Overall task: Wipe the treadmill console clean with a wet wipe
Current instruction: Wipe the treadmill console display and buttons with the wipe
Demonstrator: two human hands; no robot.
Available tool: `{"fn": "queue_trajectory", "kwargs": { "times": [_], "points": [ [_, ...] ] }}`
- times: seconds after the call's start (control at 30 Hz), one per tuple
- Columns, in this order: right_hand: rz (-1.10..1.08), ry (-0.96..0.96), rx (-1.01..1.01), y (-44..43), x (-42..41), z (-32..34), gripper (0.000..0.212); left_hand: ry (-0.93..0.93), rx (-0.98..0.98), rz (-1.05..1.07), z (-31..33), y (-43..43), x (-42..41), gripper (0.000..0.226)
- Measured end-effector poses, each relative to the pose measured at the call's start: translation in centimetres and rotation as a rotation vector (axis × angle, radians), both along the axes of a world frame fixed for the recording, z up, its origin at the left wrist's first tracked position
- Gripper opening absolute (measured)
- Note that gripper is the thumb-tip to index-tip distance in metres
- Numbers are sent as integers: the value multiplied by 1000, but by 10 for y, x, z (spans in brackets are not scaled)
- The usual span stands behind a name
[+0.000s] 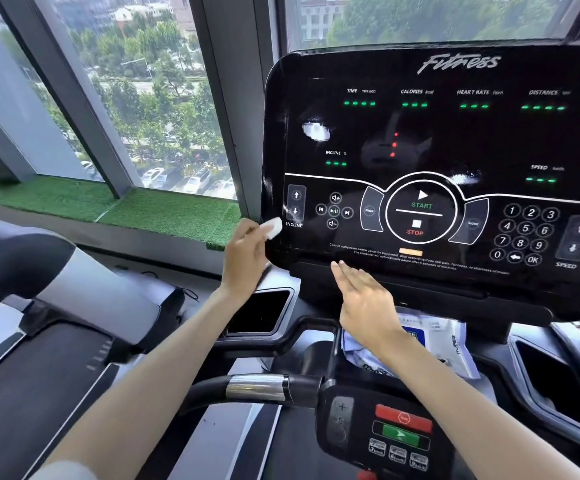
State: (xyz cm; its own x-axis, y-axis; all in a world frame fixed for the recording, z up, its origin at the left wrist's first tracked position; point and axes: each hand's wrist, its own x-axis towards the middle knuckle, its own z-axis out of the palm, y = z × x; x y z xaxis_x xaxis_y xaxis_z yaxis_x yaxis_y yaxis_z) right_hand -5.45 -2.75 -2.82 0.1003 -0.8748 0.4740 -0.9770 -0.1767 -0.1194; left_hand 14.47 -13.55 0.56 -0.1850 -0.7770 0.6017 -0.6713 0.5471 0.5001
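1. I see L hand (247, 258) fingers curled, pinching wet wipe (272, 227) at lower-left edge of console (455, 140), mid-frame.
2. R hand (364, 303) fingers straight, holding nothing, tips by console bottom edge.

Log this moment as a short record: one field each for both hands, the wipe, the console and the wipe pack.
left hand: pinches the wet wipe at the console's left edge
wet wipe: white, bunched small, beside the INCLINE buttons
right hand: open, fingers straight, tips at the console's lower edge; contact unclear
console: powered, green dashes lit; white patches on the screen
wipe pack: lies under the console, partly behind the right wrist
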Motion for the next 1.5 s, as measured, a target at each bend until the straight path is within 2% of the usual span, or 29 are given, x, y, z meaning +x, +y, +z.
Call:
{"fn": "queue_trajectory", "kwargs": {
  "times": [0.07, 0.17, 0.27, 0.43, 0.53, 0.57, 0.6, 0.63, 0.7, 0.73, 0.8, 0.83, 0.87, 0.9, 0.93, 1.0, 1.1, 1.33, 1.4, 1.43, 1.5],
  "points": [
    [-3, 1, -6, -1, 0, 0, 75, 93, 31, 65, 1, -6, -6, 24],
    [-10, -7, 2, -1, 1, 0, 74, 122, 126, 82, -16, -5, -18, 27],
    [-20, -10, -20, -2, 1, -1, 73, 125, 106, 26, -34, 8, -25, 31],
    [-18, -28, -48, -1, 2, 0, 68, -174, 78, -168, -48, 7, -8, 33],
    [-30, -40, -42, -2, 2, -2, 67, -648, 125, -214, -40, 2, 25, 28],
    [-28, -47, -33, -2, 3, -1, 64, -766, 139, -207, -37, 3, 36, 26],
    [-29, -72, -16, -1, 3, 1, 62, -784, 153, -177, -34, 5, 46, 26],
    [-30, -128, 3, -1, 4, 6, 60, -705, 178, -114, -28, 7, 52, 27],
    [-73, -260, 32, -4, 8, 15, 53, -387, 303, 31, -10, 11, 52, 25],
    [-78, -302, 11, -6, 13, 20, 49, -176, 417, 35, 0, 12, 50, 23],
    [-40, -423, -45, -12, 23, 29, 41, 368, 758, -133, 21, 19, 43, 20],
    [1, -612, 38, -16, 29, 37, 36, 626, 915, -242, 29, 25, 39, 21],
    [38, -864, 192, -17, 35, 49, 33, 805, 1023, -331, 35, 31, 34, 22],
    [86, -1130, 371, -19, 41, 58, 33, 885, 1075, -383, 38, 34, 30, 24],
    [108, -1348, 508, -21, 45, 65, 32, 921, 1095, -414, 38, 39, 25, 25],
    [116, -1569, 618, -22, 49, 71, 26, 960, 1107, -434, 38, 43, 17, 29],
    [146, -1641, 625, -22, 50, 73, 5, 974, 1093, -422, 36, 45, 14, 29],
    [132, -1509, 585, -23, 57, 74, 12, 971, 1005, -354, 30, 52, 10, 13],
    [114, -1484, 560, -24, 59, 71, 12, 961, 1029, -362, 25, 55, 8, 23],
    [113, -1437, 527, -24, 60, 68, 11, 947, 1020, -330, 23, 56, 6, 28],
    [75, -1119, 362, -27, 58, 56, 10, 881, 908, -150, 21, 50, 3, 29]
  ]
}}
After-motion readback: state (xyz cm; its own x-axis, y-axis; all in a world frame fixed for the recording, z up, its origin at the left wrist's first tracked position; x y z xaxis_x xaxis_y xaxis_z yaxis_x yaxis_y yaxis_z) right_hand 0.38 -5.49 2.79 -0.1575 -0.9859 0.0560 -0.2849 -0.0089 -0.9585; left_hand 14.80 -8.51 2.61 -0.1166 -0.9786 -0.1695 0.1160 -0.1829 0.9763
